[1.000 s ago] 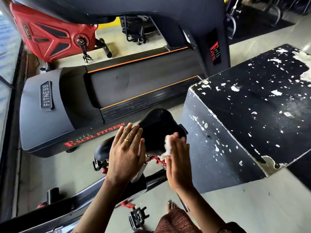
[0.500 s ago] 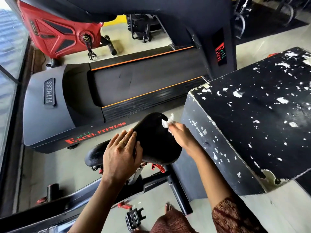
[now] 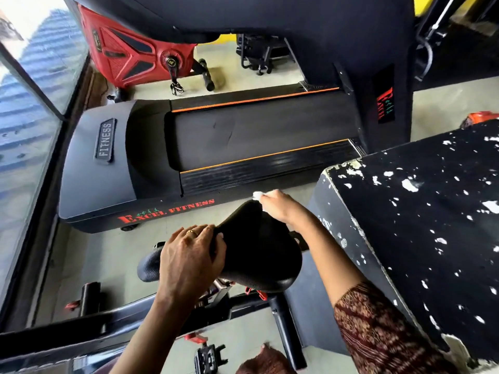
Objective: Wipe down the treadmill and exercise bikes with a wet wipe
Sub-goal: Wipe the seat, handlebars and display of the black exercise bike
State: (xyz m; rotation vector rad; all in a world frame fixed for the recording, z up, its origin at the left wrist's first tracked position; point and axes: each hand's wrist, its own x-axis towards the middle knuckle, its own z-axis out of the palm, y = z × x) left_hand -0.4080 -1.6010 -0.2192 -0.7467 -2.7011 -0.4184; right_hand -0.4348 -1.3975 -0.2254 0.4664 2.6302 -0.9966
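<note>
Gym floor [image 3: 102, 255] and treadmill [image 3: 243, 136] lie beyond my hands. My left hand [image 3: 189, 255] grips the bike seat [image 3: 259, 247] to steady it; my right hand [image 3: 278, 206] pinches the wet wipe [image 3: 258, 195] at its far edge.

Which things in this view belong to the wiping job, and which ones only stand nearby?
Job: wet wipe in the right hand, at the far end of the bike saddle; left hand gripping the saddle; treadmill; red exercise bike.
Nearby only: black box with chipped paint; window glass.
</note>
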